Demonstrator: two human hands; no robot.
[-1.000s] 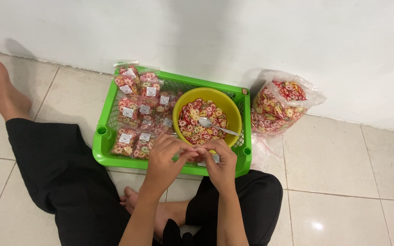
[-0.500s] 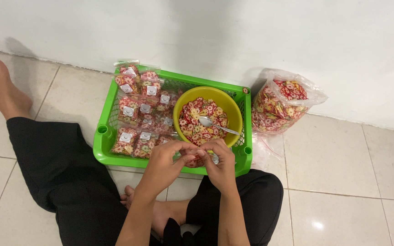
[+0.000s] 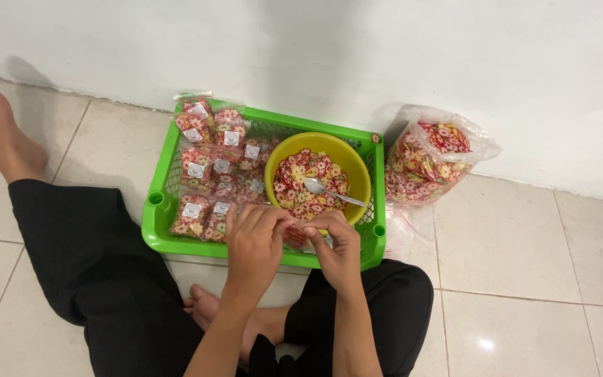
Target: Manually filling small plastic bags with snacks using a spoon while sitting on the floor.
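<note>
From the head camera, the left hand (image 3: pixel 254 241) and right hand (image 3: pixel 338 246) pinch a small clear plastic snack packet (image 3: pixel 296 234) between them over the green plastic basket's (image 3: pixel 153 230) near rim. At twelve o'clock from the packet sits a round yellow plastic bowl (image 3: pixel 357 167) of colourful snacks with a metal spoon (image 3: pixel 329 192); sealed little packets (image 3: pixel 207 174) lie at ten o'clock.

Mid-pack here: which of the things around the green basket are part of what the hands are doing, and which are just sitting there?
In use:
- small packet, pinched between left hand and right hand
- yellow bowl of snacks, spoon in it
- filled packets
- green basket

Just sitting there:
- large clear bag of snacks by the wall
</note>
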